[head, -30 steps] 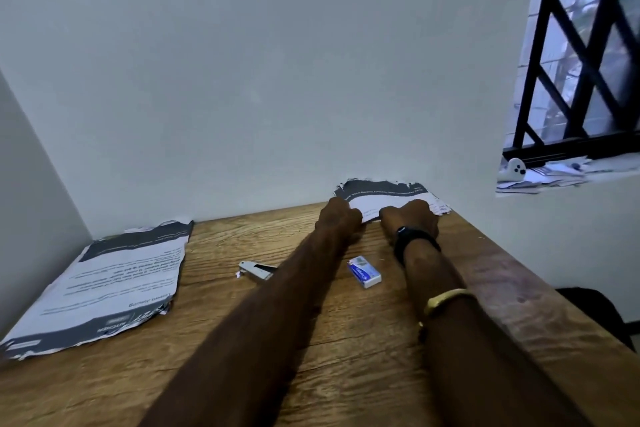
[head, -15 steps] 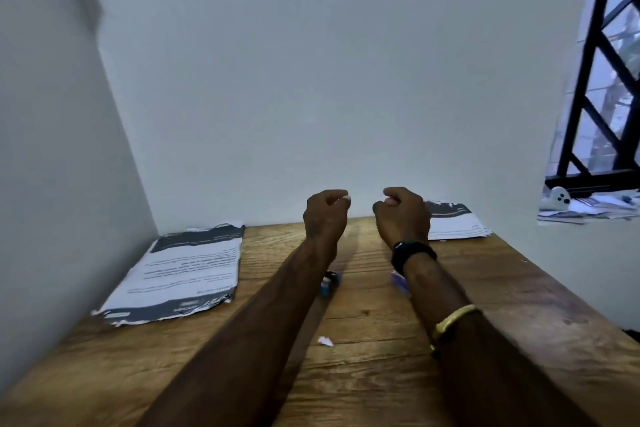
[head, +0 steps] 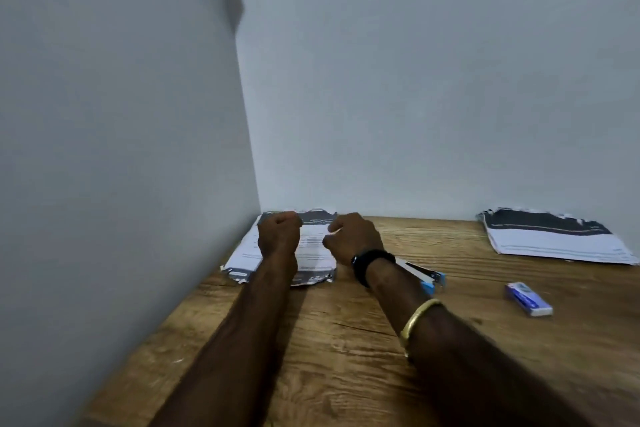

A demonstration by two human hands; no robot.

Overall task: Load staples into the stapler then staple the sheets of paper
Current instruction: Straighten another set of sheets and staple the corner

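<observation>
Over the far left corner of the wooden surface (head: 346, 357), at the middle left of the frame, the left grip (head: 278, 236) and the right grip (head: 353, 239) hang side by side with a small gap between them, both above a stack of printed sheets (head: 313, 255). Each grip is clenched, fingers curled under and knuckles toward the camera. The palms face away, so I cannot tell whether either one pinches a sheet or anything else. That stack lies where the two grey walls meet, its ragged near edge curling up slightly from the wood, with a dark band along its far edge and another along its near edge. A black watch (head: 370, 262) sits on the right wrist and a gold bangle (head: 417, 322) lies further down the same forearm. The stapler (head: 424, 277) rests on the surface just right of that wrist, partly hidden behind the arm, its pale top and blue end showing. A small blue and white staple box (head: 528, 299) lies flat on the wood further right, apart from the stapler. At the far right of the frame, against the back wall, a second stack of sheets (head: 554, 239) lies flat with a dark band across its far end, well apart from both grips.
</observation>
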